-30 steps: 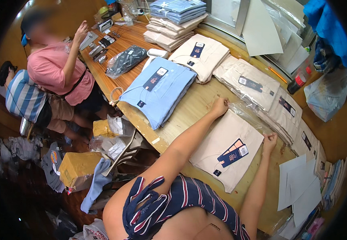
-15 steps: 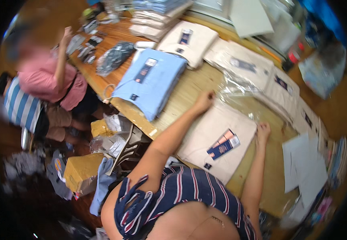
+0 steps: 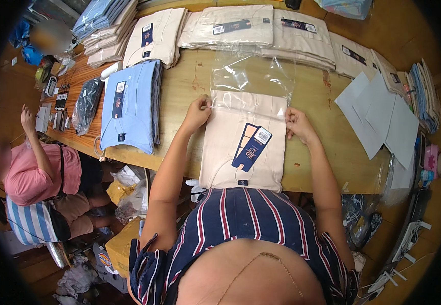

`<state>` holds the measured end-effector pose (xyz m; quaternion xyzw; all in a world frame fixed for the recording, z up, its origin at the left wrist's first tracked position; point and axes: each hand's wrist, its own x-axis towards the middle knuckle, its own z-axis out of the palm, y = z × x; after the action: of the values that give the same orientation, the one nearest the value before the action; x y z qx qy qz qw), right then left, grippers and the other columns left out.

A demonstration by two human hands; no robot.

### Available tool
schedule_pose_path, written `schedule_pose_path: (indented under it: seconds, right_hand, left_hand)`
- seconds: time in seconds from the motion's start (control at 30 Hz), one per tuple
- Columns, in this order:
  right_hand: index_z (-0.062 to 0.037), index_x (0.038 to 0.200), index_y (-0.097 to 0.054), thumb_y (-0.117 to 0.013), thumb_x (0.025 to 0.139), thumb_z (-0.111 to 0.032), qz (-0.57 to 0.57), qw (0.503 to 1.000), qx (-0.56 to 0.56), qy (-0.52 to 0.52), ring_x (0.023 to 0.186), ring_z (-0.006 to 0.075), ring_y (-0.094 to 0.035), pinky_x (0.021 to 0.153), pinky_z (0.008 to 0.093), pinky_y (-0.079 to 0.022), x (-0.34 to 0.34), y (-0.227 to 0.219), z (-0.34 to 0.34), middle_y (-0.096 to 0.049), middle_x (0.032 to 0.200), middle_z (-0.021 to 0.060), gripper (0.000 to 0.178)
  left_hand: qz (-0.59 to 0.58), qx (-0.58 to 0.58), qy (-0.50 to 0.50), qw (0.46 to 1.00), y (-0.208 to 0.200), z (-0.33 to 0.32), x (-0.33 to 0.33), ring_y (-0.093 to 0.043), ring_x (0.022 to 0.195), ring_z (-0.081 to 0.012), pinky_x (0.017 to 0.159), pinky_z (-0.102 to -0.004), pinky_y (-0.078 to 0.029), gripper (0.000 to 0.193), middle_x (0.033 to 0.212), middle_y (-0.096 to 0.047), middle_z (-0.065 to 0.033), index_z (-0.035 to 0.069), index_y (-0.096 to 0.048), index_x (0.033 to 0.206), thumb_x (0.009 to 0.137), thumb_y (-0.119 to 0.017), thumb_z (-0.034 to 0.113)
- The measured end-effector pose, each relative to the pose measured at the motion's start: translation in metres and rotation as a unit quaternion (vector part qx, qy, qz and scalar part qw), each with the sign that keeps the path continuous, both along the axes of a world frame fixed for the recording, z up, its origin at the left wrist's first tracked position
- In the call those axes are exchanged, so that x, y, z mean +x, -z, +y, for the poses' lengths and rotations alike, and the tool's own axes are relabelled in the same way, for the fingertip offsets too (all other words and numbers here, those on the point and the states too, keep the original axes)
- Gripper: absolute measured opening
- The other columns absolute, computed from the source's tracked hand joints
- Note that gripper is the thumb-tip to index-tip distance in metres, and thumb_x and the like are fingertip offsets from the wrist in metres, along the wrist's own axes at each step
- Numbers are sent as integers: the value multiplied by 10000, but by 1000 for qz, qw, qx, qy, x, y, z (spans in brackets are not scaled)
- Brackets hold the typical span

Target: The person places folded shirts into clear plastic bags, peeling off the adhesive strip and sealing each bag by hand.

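Note:
A folded beige garment (image 3: 224, 140) lies flat on the table in front of me, with dark blue hang tags (image 3: 252, 149) strung on it. Over its far end is drawn a clear plastic bag (image 3: 253, 81), whose rest spreads away across the tabletop. My left hand (image 3: 198, 113) pinches the bag's edge at the garment's left side, fingers closed. At the right side, my right hand (image 3: 300, 124) is likewise closed on the bag's edge, a little nearer to me. The bag's thin film is hard to make out beneath the fingertips.
A light blue folded stack (image 3: 139, 109) lies at left, beside a dark bagged item (image 3: 87, 105). Beige stacks (image 3: 236, 25) line the table's far side. White sheets (image 3: 375, 114) lie at right. Another person in a pink shirt (image 3: 42, 168) sits at far left.
The view has turned and straightened, so the garment now lies square before me. The bag's near edge now lies across the garment's far end, with both hands at its sides.

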<state>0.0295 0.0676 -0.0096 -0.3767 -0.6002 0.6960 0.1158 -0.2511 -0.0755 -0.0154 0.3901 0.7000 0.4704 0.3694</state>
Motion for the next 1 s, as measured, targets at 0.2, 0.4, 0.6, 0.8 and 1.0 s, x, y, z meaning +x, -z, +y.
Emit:
schedule_pose_path:
  seconds: [0.2,0.4,0.6,0.8,1.0]
  right_hand:
    - [-51,686,-412,-424,680,67,-26,996,-6,-80,390,53,-414,307,197,-318,29,-3,-49,-448,564,-12,119]
    - [-62,643,-427,-480,676,28,-54,980,-13,-194,390,42,-414,316,190,-304,73,-12,-110,-442,538,-18,109]
    - [-73,635,-444,-506,696,0,14,995,-84,-60,363,44,-397,305,191,-280,14,-16,-72,-458,525,-10,113]
    - [-54,779,-430,-460,734,15,24,1000,-16,11,391,73,-433,334,180,-337,23,-22,-28,-582,838,170,89]
    - [-27,979,-482,-442,773,37,132,931,-288,179,633,152,-561,540,224,-455,70,-8,-82,-568,895,170,219]
  left_hand:
    - [-68,-65,-15,995,-10,-70,30,-377,594,-52,516,-186,-320,78,629,-402,28,47,-413,681,692,-406,-30]
    - [-135,-99,-7,986,-19,-177,88,-371,545,-39,481,-182,-309,143,587,-384,39,54,-420,640,681,-431,-83]
    - [-72,-69,-157,983,-8,-164,69,-467,505,-65,438,-201,-351,113,600,-451,11,42,-424,662,740,-445,-38]
    - [-15,-39,29,999,-46,-132,101,-606,624,-158,504,-250,-470,93,663,-580,-106,14,-395,702,735,-376,-71]
    - [91,8,303,949,-61,-86,170,-581,627,-272,562,-355,-466,187,683,-578,-134,40,-489,869,687,-469,0]
